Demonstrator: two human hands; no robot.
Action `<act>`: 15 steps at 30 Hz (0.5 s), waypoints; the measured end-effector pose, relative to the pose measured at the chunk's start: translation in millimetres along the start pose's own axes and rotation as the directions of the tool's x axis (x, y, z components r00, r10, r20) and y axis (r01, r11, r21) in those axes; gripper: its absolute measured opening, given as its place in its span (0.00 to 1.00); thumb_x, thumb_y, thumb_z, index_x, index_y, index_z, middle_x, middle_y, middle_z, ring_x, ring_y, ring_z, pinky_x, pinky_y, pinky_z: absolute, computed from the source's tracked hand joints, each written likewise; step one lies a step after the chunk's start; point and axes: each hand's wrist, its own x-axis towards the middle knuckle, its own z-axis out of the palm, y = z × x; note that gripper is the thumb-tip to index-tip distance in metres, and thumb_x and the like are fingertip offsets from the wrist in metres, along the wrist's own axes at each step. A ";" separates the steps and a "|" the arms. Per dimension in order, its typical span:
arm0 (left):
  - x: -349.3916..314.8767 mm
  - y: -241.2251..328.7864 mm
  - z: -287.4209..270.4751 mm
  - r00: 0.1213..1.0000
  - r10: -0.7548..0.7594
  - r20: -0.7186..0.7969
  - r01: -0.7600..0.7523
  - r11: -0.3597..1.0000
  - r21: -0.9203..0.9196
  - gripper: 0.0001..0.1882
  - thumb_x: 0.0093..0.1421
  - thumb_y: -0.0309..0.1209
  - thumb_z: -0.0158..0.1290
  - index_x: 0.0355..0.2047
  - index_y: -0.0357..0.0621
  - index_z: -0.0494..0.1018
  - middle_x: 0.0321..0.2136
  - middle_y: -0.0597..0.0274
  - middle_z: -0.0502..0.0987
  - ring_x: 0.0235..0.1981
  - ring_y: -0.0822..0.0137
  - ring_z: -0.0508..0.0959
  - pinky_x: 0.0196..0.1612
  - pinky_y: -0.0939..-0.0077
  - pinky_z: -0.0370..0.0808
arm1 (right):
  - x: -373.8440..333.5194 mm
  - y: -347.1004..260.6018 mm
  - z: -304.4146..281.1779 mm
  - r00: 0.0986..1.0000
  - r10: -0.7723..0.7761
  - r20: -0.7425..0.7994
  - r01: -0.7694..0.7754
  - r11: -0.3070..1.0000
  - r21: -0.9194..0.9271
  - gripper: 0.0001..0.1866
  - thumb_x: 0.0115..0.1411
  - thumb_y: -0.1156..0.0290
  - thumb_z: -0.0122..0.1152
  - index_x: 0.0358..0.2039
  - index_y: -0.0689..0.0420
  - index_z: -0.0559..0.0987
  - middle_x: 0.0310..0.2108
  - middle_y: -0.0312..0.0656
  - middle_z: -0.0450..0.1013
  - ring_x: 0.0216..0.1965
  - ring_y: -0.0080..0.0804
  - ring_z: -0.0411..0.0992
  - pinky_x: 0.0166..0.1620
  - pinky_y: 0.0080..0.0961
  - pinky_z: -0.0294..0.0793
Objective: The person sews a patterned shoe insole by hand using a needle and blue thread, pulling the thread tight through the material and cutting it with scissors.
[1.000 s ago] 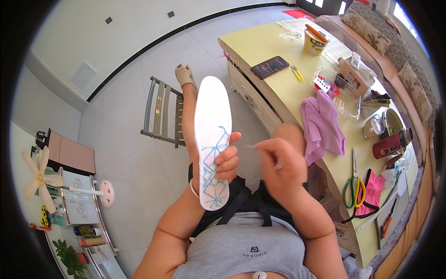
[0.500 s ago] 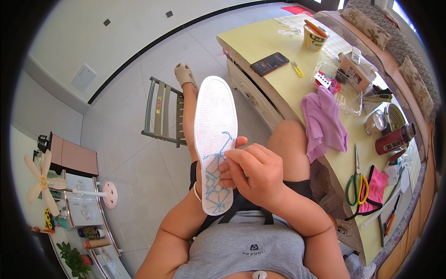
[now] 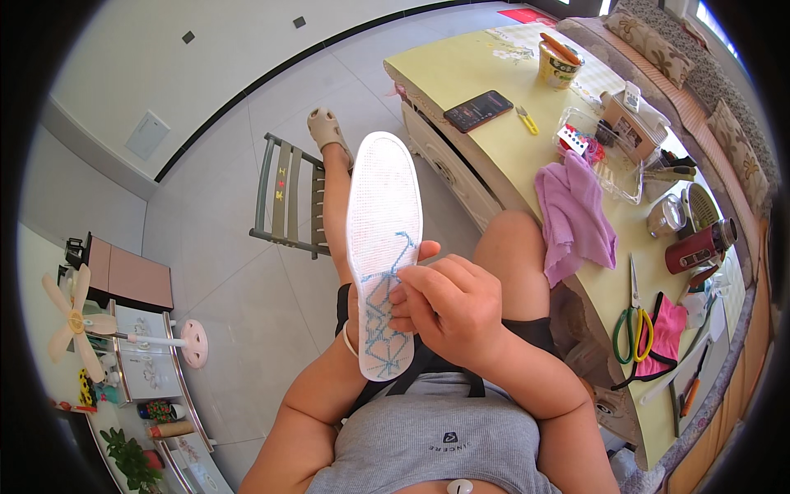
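Observation:
A white insole (image 3: 383, 193) with a mesh face stands nearly upright in front of my lap, its lower half stitched with blue thread lines (image 3: 384, 329). My left hand (image 3: 429, 250) grips it from behind. Most of that hand is hidden by the insole, with fingertips showing past the right edge. Against the stitched face, near the middle, my right hand (image 3: 455, 300) is closed in a pinch. Whatever lies between its thumb and forefinger is too small to make out.
To the right, a yellow-covered table (image 3: 494, 148) bears a phone (image 3: 478, 112), purple cloth (image 3: 574, 214), scissors (image 3: 633, 321), a thread snipper (image 3: 527, 121), a plastic tray (image 3: 619, 177) and a dark red flask (image 3: 699, 247). A folding stool (image 3: 286, 198) stands ahead; a fan (image 3: 78, 322) is at left.
The insole has tilted very slightly, and its top edge sits a touch higher. Both hands keep nearly the same place and grip.

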 end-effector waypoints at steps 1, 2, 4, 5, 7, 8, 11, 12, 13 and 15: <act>-1.1 1.0 3.4 1.000 0.023 -0.010 -0.023 0.999 0.034 0.26 0.65 0.46 0.45 0.54 0.40 0.63 0.28 0.58 0.70 0.28 0.66 0.76 0.24 0.79 0.74 | 0.3 -0.3 -1.2 1.000 0.006 0.010 -0.006 1.000 -0.002 0.10 0.45 0.79 0.63 0.31 0.59 0.77 0.21 0.33 0.72 0.23 0.31 0.73 0.26 0.25 0.72; -2.3 1.9 2.7 0.997 -0.010 0.081 0.011 1.000 -0.008 0.24 0.65 0.44 0.46 0.53 0.40 0.64 0.28 0.59 0.71 0.28 0.67 0.75 0.24 0.79 0.73 | -0.4 1.1 -2.5 1.000 0.029 0.004 -0.029 0.999 0.013 0.10 0.46 0.80 0.63 0.31 0.59 0.77 0.21 0.35 0.72 0.23 0.31 0.73 0.26 0.25 0.72; -7.0 5.9 -4.9 0.928 -0.101 0.359 0.159 0.978 -0.136 0.21 0.64 0.41 0.48 0.52 0.40 0.65 0.28 0.60 0.71 0.26 0.69 0.74 0.23 0.80 0.71 | -2.1 5.9 -5.4 0.998 0.068 0.005 -0.069 0.996 0.050 0.08 0.48 0.82 0.61 0.31 0.60 0.77 0.21 0.37 0.73 0.23 0.32 0.73 0.26 0.25 0.72; -9.3 7.6 -8.3 0.831 -0.133 0.540 0.280 0.939 -0.201 0.19 0.64 0.39 0.49 0.50 0.40 0.65 0.28 0.60 0.71 0.25 0.70 0.73 0.22 0.81 0.69 | -1.7 5.6 -7.7 0.986 0.166 0.020 -0.167 0.978 0.129 0.07 0.49 0.82 0.60 0.31 0.60 0.77 0.22 0.38 0.73 0.23 0.30 0.73 0.26 0.24 0.72; -16.2 7.9 5.1 0.915 -0.064 0.398 0.103 0.992 -0.078 0.19 0.64 0.36 0.49 0.50 0.37 0.65 0.24 0.63 0.68 0.20 0.74 0.65 0.19 0.85 0.62 | -2.2 4.1 -12.1 0.934 0.350 0.078 -0.358 0.896 0.264 0.05 0.53 0.83 0.59 0.31 0.62 0.77 0.22 0.39 0.74 0.23 0.27 0.73 0.26 0.23 0.72; -18.3 8.3 9.7 0.945 -0.017 0.326 0.020 1.000 -0.005 0.18 0.64 0.34 0.50 0.49 0.35 0.65 0.22 0.64 0.66 0.18 0.76 0.61 0.17 0.86 0.59 | -5.0 5.6 -11.2 0.907 0.410 0.102 -0.418 0.840 0.345 0.04 0.54 0.83 0.58 0.32 0.62 0.77 0.22 0.39 0.74 0.24 0.24 0.73 0.26 0.21 0.71; -17.2 8.7 12.2 0.972 0.071 0.226 -0.099 0.988 0.116 0.17 0.61 0.31 0.53 0.47 0.35 0.67 0.26 0.62 0.73 0.21 0.75 0.71 0.19 0.83 0.67 | -16.5 13.4 -10.1 0.817 0.542 0.194 -0.560 0.668 0.490 0.03 0.57 0.81 0.58 0.33 0.64 0.77 0.23 0.37 0.73 0.24 0.17 0.70 0.27 0.17 0.69; -18.8 10.1 13.0 0.977 0.112 0.181 -0.142 0.976 0.168 0.16 0.61 0.31 0.53 0.46 0.36 0.67 0.27 0.62 0.75 0.22 0.74 0.73 0.20 0.82 0.69 | -18.6 16.4 -11.7 0.795 0.561 0.230 -0.592 0.635 0.497 0.03 0.58 0.81 0.57 0.33 0.64 0.77 0.24 0.35 0.73 0.25 0.16 0.69 0.28 0.16 0.69; -17.1 10.1 6.8 0.970 0.128 0.205 -0.158 0.978 0.138 0.15 0.61 0.28 0.54 0.45 0.35 0.68 0.32 0.60 0.78 0.27 0.73 0.77 0.23 0.80 0.74 | -19.9 18.1 -12.1 0.771 0.578 0.267 -0.623 0.600 0.501 0.03 0.59 0.80 0.57 0.33 0.64 0.77 0.25 0.34 0.73 0.25 0.15 0.68 0.29 0.15 0.68; -16.8 7.5 5.6 0.972 0.115 0.205 -0.145 0.980 0.135 0.14 0.61 0.27 0.53 0.45 0.34 0.68 0.32 0.60 0.78 0.28 0.74 0.77 0.27 0.81 0.75 | -20.0 18.8 -10.6 0.737 0.604 0.304 -0.638 0.472 0.608 0.03 0.59 0.80 0.57 0.35 0.64 0.77 0.26 0.32 0.73 0.26 0.15 0.68 0.30 0.14 0.68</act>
